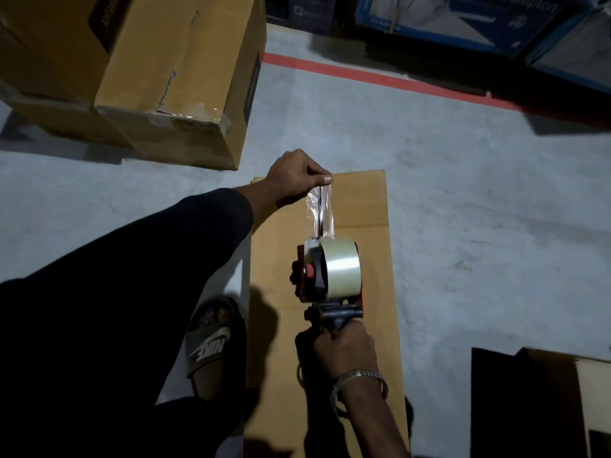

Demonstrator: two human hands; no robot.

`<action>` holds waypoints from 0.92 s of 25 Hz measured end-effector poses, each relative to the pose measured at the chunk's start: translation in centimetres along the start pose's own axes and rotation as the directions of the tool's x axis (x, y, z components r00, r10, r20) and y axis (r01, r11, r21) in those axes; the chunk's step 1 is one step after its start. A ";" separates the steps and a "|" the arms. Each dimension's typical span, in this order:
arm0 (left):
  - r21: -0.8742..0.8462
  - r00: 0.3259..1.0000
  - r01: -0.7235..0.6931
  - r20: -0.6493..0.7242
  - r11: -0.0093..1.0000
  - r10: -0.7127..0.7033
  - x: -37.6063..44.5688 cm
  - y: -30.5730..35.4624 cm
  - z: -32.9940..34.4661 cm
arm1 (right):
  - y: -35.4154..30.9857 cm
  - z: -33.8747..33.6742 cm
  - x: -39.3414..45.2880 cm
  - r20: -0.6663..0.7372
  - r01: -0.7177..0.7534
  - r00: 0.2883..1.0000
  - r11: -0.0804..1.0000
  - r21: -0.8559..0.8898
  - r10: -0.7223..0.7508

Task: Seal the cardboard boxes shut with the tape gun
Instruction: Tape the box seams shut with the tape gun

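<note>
Head view over a grey concrete floor [446,200], crossed at the far side by a red painted line [380,79]: a large taped cardboard carton [175,77] stands at upper left atop another, while blue printed cartons [463,18] line the far edge. Directly below the camera a long brown cardboard box [367,206] lies flat on the floor, its top seam running away from the viewer. A person in dark sleeves leans over it, one foot in a black slide sandal [211,338] planted just beside the box's left edge. Another open carton [591,398] shows at lower right. The right hand [345,350], with a metal bracelet [360,380] at the wrist, has its fingers clenched around the handle of a red-and-black tape gun [325,292], held above the middle of the box and loaded with a roll of clear tape [342,267]. The left hand [294,176] rests at the box's far end, thumb and fingers pinching the free end of a clear tape strip [320,209] that stretches from the gun to the box's far edge.
</note>
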State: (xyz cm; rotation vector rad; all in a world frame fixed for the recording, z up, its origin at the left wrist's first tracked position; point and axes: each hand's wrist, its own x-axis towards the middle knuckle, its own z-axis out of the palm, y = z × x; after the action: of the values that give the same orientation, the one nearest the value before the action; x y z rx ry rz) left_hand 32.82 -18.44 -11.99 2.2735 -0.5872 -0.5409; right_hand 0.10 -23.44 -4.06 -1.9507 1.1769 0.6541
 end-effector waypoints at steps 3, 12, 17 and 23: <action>0.016 0.999 -0.031 -0.015 0.999 0.031 0.6 0.4 -0.1 | 2.0 0.0 -1.5 -0.006 -0.047 0.999 0.998 -0.046 0.047; 0.095 0.982 0.073 -0.182 0.993 -0.055 3.7 -1.1 -4.1 | -2.1 -1.4 2.8 -0.025 0.122 0.992 0.992 0.032 -0.121; 0.069 0.988 0.002 -0.155 0.998 0.009 4.0 -2.3 -4.1 | 0.0 -1.6 2.4 -0.082 0.189 0.980 0.976 0.108 -0.181; 0.080 0.980 0.050 -0.197 0.996 -0.034 3.7 -1.7 -3.5 | 1.2 -1.6 1.7 -0.093 0.227 0.970 0.974 0.015 -0.224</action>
State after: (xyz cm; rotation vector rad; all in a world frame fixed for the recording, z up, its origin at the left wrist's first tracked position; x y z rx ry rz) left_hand 38.13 -17.56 -11.65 2.3889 -0.4727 -0.3131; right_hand -0.17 -25.95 -4.82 -2.0728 0.9913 0.4332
